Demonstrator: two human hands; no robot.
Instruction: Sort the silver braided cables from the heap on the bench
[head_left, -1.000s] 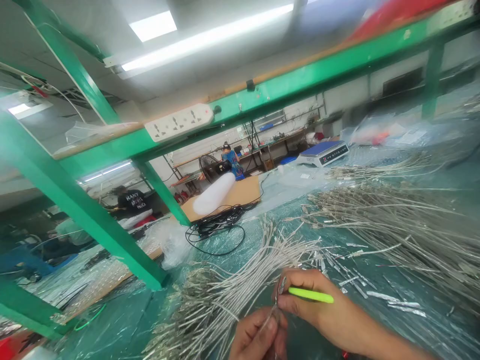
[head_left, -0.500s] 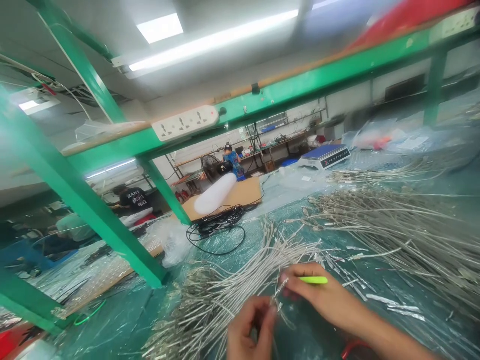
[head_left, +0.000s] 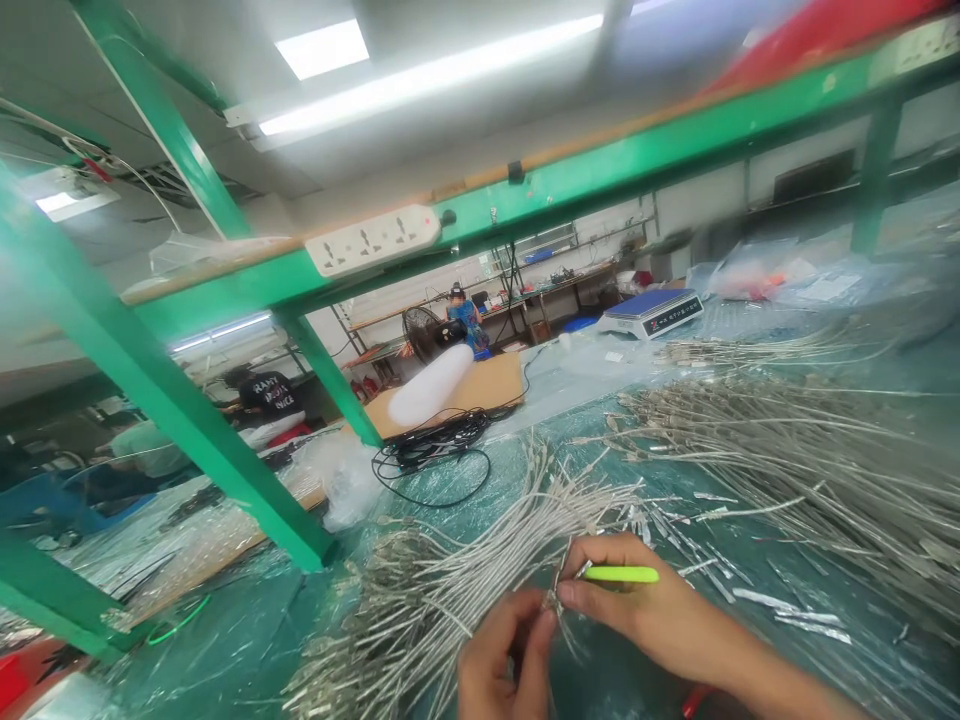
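Note:
My left hand (head_left: 504, 660) sits at the bottom centre, fingers pinched on the end of a thin silvery wire (head_left: 556, 598). My right hand (head_left: 637, 605) meets it from the right, fingers closed around a small tool with a bright green handle (head_left: 621, 574); its metal tip touches the wire end between both hands. Just left of my hands lies a pile of similar silver cables (head_left: 450, 580) on the teal plastic-covered bench (head_left: 247, 640).
A larger heap of silver cables (head_left: 787, 450) fills the right side. Cut foil scraps (head_left: 795, 600) lie right of my hand. Coiled black cable (head_left: 431, 455), a white roll (head_left: 429, 385), a blue scale (head_left: 651, 310) stand farther back. Green frame posts (head_left: 172, 420) rise at left; people work beyond.
My hands have stayed together at the wire end with small shifts; the green-handled tool has turned slightly and my left fingers have re-gripped the wire. The view has shifted a little.

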